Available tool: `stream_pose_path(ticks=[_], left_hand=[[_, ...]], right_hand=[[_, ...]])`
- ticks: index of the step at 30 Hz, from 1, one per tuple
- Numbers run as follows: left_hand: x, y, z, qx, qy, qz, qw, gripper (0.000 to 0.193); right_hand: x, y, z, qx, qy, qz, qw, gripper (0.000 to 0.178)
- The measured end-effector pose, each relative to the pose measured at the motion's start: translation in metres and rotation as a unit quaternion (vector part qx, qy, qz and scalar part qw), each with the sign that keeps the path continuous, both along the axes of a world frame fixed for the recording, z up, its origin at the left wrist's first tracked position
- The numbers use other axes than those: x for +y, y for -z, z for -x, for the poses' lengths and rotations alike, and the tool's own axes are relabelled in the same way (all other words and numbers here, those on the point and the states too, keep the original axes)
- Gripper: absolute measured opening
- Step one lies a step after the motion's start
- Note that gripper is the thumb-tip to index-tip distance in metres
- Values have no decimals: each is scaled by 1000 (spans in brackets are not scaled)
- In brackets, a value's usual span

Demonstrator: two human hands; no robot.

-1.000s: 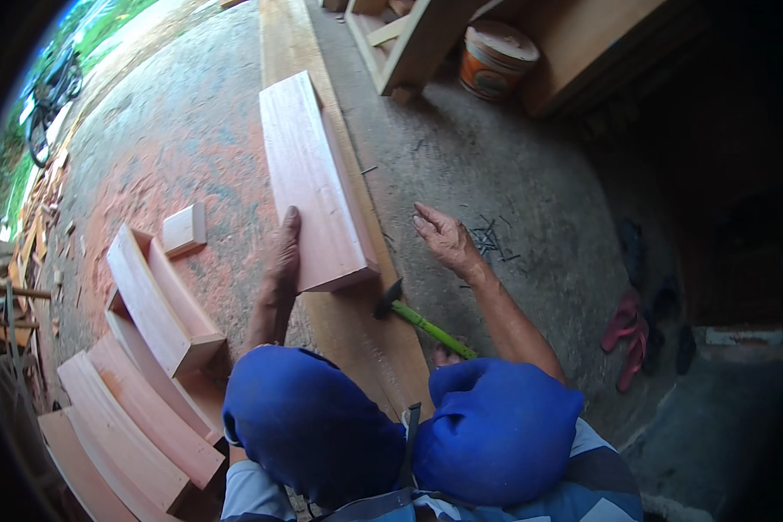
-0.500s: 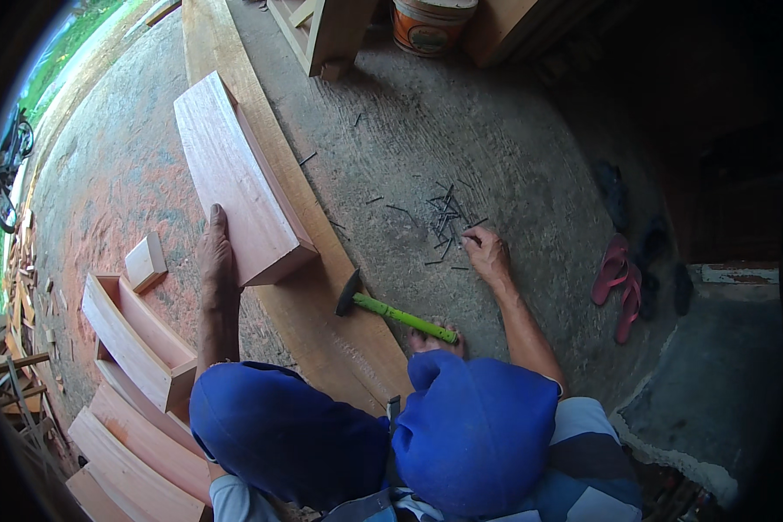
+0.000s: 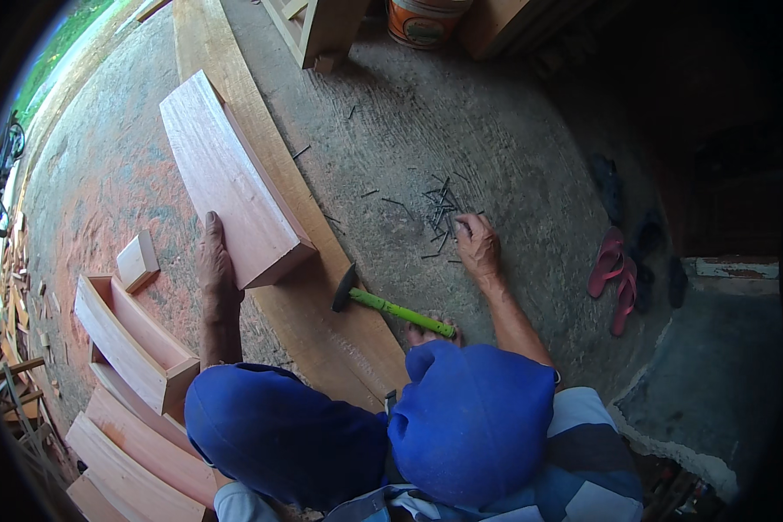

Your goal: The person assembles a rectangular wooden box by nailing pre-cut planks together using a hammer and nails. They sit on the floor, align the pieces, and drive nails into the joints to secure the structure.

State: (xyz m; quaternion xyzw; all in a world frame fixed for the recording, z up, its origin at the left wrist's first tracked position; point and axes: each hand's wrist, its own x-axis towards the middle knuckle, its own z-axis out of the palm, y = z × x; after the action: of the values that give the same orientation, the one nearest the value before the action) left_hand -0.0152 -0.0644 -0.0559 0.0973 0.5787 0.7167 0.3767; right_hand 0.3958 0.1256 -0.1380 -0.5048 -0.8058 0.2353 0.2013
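Observation:
A long pale wooden box (image 3: pixel 226 183) with slightly curved sides lies on a long plank (image 3: pixel 322 322). My left hand (image 3: pixel 215 257) grips its near left edge, thumb on the upper face and the other fingers hidden below. My right hand (image 3: pixel 478 248) is at the right side of a loose pile of dark nails (image 3: pixel 441 204) on the concrete. Its thumb and fingertips are pinched together, and what is between them is too small to make out. Between my hands a hammer (image 3: pixel 396 309) with a bright green handle rests with its head on the plank and its handle end by my foot.
Several similar wooden boxes (image 3: pixel 130 348) are stacked at the lower left, beside a small wood block (image 3: pixel 137 261). A bucket (image 3: pixel 426 22) and a wooden frame (image 3: pixel 331 35) stand at the far side. Pink flip-flops (image 3: pixel 613 270) lie on the right. Wood scraps line the left edge.
My right hand has moved slightly up and left at the nail pile, its fingers drawn closer together. My left hand keeps its hold on the box. The view has shifted a little.

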Motion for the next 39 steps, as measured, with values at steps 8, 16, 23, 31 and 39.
stream_pose_path(ticks=[8,16,23,31,39], left_hand=[[-2,7,6,4,3,9,1000,60],[-3,2,5,24,6,34,999,60],[-2,0,3,33,0,30,999,57],[1,3,4,80,-17,39,996,48],[1,15,9,148,-22,30,988,43]], right_hand=[[8,7,6,15,-5,-79,997,22],[34,6,12,-12,27,-42,999,17],[32,-6,44,-58,-38,11,998,20],[46,23,28,-21,4,38,999,21],[41,9,30,-36,-6,22,999,24]])
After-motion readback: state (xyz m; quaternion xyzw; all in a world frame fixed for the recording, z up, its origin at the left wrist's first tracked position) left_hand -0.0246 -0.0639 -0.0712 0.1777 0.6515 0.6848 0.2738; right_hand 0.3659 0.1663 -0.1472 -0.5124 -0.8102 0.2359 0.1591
